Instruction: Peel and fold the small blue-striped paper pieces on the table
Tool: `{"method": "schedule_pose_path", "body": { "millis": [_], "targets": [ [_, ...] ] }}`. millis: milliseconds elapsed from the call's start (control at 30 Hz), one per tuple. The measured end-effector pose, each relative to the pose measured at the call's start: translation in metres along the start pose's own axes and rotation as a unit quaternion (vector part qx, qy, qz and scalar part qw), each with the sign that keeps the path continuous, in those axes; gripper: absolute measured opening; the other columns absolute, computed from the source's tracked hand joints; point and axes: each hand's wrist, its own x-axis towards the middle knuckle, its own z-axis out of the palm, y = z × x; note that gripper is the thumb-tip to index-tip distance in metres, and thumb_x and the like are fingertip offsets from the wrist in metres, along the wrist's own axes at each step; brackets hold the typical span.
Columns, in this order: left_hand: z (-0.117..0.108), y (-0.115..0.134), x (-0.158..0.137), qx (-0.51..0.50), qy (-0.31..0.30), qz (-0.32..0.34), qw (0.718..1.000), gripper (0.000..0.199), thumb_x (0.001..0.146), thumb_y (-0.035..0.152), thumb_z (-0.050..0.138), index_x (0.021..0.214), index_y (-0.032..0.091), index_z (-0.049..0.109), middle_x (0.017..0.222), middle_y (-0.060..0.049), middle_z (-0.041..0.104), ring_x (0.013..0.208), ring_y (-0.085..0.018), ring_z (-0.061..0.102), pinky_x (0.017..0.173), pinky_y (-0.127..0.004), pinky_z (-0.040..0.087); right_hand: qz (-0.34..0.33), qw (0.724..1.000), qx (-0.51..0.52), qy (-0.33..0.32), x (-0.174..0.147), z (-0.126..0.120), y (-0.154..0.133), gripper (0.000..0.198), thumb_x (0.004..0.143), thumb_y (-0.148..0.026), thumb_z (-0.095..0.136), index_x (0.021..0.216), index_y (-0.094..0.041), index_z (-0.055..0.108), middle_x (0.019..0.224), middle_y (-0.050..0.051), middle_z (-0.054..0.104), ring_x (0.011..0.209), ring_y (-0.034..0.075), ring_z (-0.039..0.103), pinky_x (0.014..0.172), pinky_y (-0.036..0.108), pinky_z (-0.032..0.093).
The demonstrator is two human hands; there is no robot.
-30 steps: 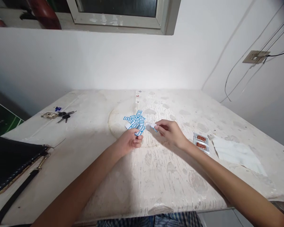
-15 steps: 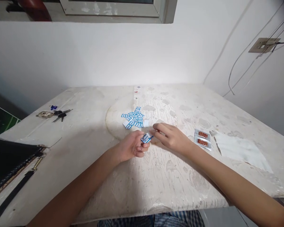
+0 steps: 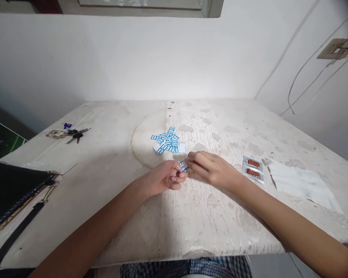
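Small white paper slips with blue borders (image 3: pixel 183 166) are pinched between the thumb and curled fingers of my left hand (image 3: pixel 166 177); how many cannot be made out. My right hand (image 3: pixel 207 166) is closed in a pinch at the upper right edge of these slips. Its fingertips hide whatever lies between them. Just beyond both hands, a loose pile of similar blue-bordered slips (image 3: pixel 167 141) lies on the table. A plain white piece of paper (image 3: pixel 181 148) rests at the right side of that pile.
On the table (image 3: pixel 110 154), a blister pack with two reddish-brown pieces (image 3: pixel 253 168) and a white cloth or paper sheet (image 3: pixel 304 185) lie to the right. Keys (image 3: pixel 75 134) and a black bag (image 3: pixel 17 197) with a strap are at left. A socket (image 3: pixel 335 49) with cables is on the wall.
The view has shifted slightly. My left fingers now cover more of the held slips, and my right fingertips sit closer to them. The pile looks the same.
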Motion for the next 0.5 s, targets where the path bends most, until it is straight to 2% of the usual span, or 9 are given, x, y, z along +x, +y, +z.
{"method": "schedule_pose_path", "body": {
  "millis": [133, 267, 367, 500],
  "targets": [
    [0.001, 0.000, 0.000, 0.042, 0.028, 0.030, 0.998, 0.012, 0.066, 0.011, 0.043, 0.058, 0.015, 0.035, 0.057, 0.004, 0.034, 0.043, -0.002, 0.020, 0.033, -0.012, 0.017, 0.035, 0.999, 0.017, -0.006, -0.001, -0.001, 0.002, 0.019, 0.088, -0.012, 0.036, 0.092, -0.009, 0.055, 0.091, 0.012, 0.057, 0.078, 0.016, 0.052, 0.067, 0.029, 0.047],
    [0.000, -0.002, 0.001, 0.097, 0.036, 0.070, 0.992, 0.008, 0.066, 0.012, 0.042, 0.062, 0.015, 0.036, 0.055, 0.005, 0.031, 0.043, -0.002, 0.017, 0.034, -0.013, 0.016, 0.145, 0.987, 0.066, 0.016, -0.004, -0.009, 0.009, 0.030, 0.087, -0.009, 0.030, 0.104, -0.010, 0.054, 0.099, 0.014, 0.055, 0.082, 0.018, 0.053, 0.065, 0.031, 0.046],
    [0.003, -0.004, 0.002, 0.135, 0.050, 0.079, 0.986, 0.009, 0.064, 0.011, 0.043, 0.065, 0.016, 0.035, 0.058, 0.005, 0.034, 0.042, -0.002, 0.017, 0.034, -0.013, 0.016, 0.227, 0.952, 0.204, 0.021, -0.004, -0.016, 0.015, 0.034, 0.083, -0.007, 0.033, 0.105, -0.015, 0.058, 0.094, 0.009, 0.056, 0.077, 0.014, 0.054, 0.062, 0.027, 0.044],
    [0.008, -0.004, 0.005, 0.152, 0.068, 0.044, 0.985, 0.008, 0.065, 0.012, 0.042, 0.069, 0.017, 0.037, 0.057, 0.005, 0.036, 0.039, -0.002, 0.018, 0.033, -0.013, 0.017, 0.272, 0.881, 0.383, -0.054, 0.000, -0.022, 0.016, 0.033, 0.081, -0.008, 0.040, 0.102, -0.019, 0.063, 0.080, 0.003, 0.058, 0.062, 0.009, 0.051, 0.056, 0.024, 0.040]
  ]
}}
